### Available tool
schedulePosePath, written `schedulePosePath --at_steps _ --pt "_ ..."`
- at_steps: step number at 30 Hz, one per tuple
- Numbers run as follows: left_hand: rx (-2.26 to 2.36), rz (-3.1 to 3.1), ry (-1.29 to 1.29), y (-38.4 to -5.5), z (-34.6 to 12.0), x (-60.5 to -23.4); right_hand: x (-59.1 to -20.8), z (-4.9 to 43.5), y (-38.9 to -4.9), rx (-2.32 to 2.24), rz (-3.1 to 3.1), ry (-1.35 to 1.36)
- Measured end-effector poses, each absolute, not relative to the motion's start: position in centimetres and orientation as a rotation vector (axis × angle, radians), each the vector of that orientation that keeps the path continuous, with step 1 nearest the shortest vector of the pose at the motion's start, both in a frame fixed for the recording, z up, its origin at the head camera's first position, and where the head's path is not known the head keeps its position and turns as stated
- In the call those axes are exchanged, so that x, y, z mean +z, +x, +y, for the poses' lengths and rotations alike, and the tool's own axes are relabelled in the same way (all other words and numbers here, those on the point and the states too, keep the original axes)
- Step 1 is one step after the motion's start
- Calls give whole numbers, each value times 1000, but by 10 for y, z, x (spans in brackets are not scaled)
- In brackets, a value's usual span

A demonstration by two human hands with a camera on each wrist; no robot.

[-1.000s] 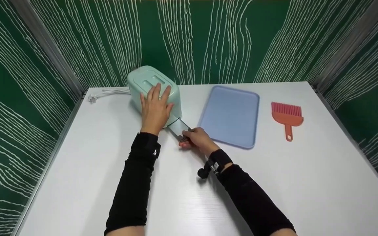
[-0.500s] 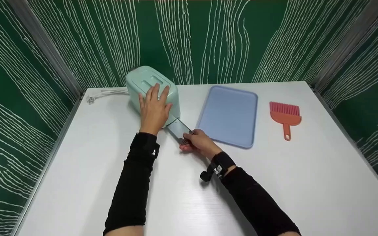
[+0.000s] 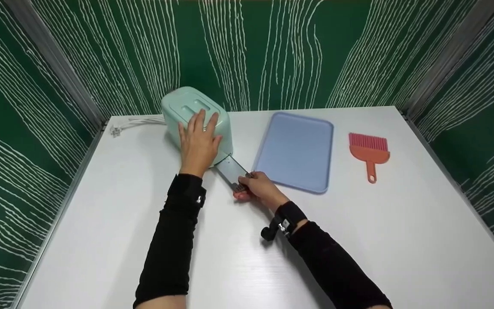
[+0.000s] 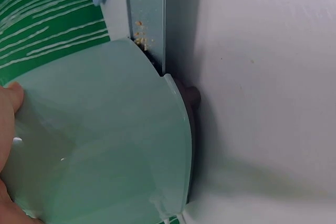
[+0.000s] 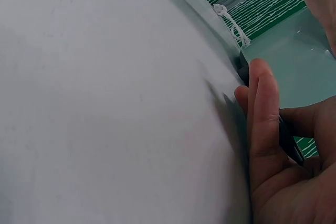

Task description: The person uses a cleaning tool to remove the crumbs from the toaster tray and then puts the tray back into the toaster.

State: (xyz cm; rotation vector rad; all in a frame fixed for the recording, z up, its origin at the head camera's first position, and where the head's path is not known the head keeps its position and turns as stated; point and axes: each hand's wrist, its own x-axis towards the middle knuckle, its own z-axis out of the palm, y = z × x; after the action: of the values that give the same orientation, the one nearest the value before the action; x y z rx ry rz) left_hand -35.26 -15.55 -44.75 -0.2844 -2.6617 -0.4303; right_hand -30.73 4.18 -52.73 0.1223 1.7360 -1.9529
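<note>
Head view: left hand (image 3: 199,145) splayed atop the toaster (image 3: 177,112), right hand (image 3: 260,185) clamped on the metal tray (image 3: 229,169).

Open white tabletop (image 3: 401,240) stretches across the near right, along the left side and in the wedge between the two black sleeves (image 3: 172,249), giving a hand level room to pass. At the back, left of centre, a mint-green toaster (image 3: 225,128) stands near the patterned green wall (image 3: 204,43), its white cord (image 3: 144,121) crossing the rear left, while the left hand (image 3: 199,143) covers its top. A strip of table separates toaster from blue tray (image 3: 294,150), its near end blocked by the right hand (image 3: 260,185) pinching a pulled-out metal slide (image 3: 229,171); another gap parts tray from orange brush (image 3: 369,152).
</note>
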Motion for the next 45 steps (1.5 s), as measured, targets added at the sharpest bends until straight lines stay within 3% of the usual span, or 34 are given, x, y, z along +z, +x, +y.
schedulePosePath --at_steps 45 --pt "-441 -2635 -300 -353 -156 -449 -531 48 -289 -1961 1917 87"
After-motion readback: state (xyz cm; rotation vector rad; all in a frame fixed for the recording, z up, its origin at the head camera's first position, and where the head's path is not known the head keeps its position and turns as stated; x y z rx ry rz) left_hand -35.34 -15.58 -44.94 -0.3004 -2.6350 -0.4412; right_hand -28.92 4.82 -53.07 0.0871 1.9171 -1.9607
